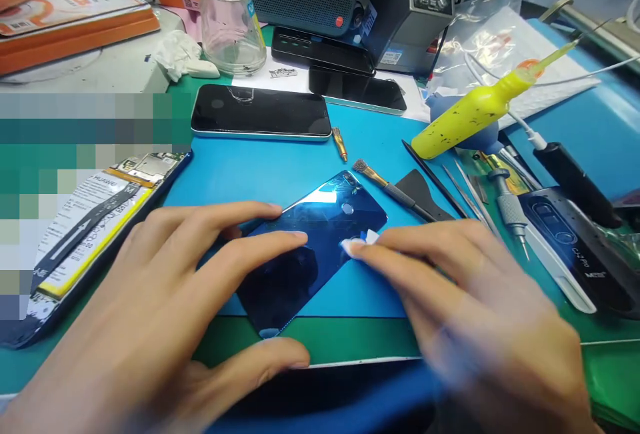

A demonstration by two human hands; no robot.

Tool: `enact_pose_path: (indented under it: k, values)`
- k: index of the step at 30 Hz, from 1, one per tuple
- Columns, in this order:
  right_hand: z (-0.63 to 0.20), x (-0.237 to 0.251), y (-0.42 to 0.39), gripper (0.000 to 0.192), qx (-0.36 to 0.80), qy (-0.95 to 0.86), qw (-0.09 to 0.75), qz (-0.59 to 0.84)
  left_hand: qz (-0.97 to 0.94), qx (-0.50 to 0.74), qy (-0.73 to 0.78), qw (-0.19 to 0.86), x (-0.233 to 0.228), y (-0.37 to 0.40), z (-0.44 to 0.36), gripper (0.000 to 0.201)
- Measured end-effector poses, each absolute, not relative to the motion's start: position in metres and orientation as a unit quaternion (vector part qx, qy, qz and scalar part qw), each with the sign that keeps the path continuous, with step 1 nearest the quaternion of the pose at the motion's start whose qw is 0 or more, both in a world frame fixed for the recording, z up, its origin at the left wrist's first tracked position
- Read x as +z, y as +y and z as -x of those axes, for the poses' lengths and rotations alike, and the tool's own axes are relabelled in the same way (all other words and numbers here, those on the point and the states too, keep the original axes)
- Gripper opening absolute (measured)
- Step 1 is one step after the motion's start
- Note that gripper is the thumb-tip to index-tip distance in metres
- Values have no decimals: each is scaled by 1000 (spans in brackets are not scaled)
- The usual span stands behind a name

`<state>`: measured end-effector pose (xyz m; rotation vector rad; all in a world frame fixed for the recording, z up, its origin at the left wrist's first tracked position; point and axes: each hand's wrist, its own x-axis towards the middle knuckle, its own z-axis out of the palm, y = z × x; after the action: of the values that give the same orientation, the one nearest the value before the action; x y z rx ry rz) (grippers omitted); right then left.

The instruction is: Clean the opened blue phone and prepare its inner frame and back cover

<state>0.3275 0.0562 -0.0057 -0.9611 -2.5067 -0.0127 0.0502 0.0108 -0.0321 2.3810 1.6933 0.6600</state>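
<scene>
A glossy blue phone back cover (pixel 320 247) lies slanted on the blue mat, its camera cutout toward the far end. My left hand (pixel 190 287) is open, palm down, with index and middle fingertips on or just over the cover's left part and the thumb near its bottom corner. My right hand (pixel 465 301) pinches a small folded white wipe (pixel 350 246) between thumb and fingers, against the cover's right edge. To the left rests an opened phone (pixel 100 221) with its battery and board exposed.
Behind the cover lie a dark-screened phone (pixel 260 113), a small brush head (pixel 339 144) and a brush (pixel 395 191). At right are a yellow bottle (pixel 465 114), tweezers (pixel 473 194), a screwdriver (pixel 509 204) and a black device (pixel 575 247). A glass jar (pixel 233 27) stands farther back.
</scene>
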Motion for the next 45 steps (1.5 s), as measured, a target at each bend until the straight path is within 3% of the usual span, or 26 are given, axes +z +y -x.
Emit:
enact_pose_path:
  k: [3, 7, 13, 20, 24, 28, 38, 45]
  values:
    - [-325, -5, 54, 28, 37, -926, 225, 300, -792, 219, 564, 86, -30, 12, -49, 64]
    - [-315, -1, 52, 29, -1, -919, 221, 325, -802, 248, 539, 73, -30, 13, -49, 68]
    - [-299, 3, 46, 24, 28, -938, 213, 271, -792, 269, 539, 101, -24, 13, -55, 55]
    - [-289, 3, 44, 24, 32, -944, 213, 250, -782, 278, 541, 132, -22, 13, -54, 63]
    - [-289, 6, 44, 28, -13, -931, 220, 292, -788, 290, 531, 114, -28, 10, -44, 80]
    - [-281, 8, 43, 28, 42, -947, 213, 236, -770, 290, 561, 95, -31, 3, -36, 72]
    - [-273, 13, 49, 25, 83, -958, 192, 194, -750, 293, 582, 113, -25, -5, -53, 76]
    - [-268, 19, 46, 24, 30, -963, 186, 194, -749, 297, 586, 84, -27, -5, -54, 75]
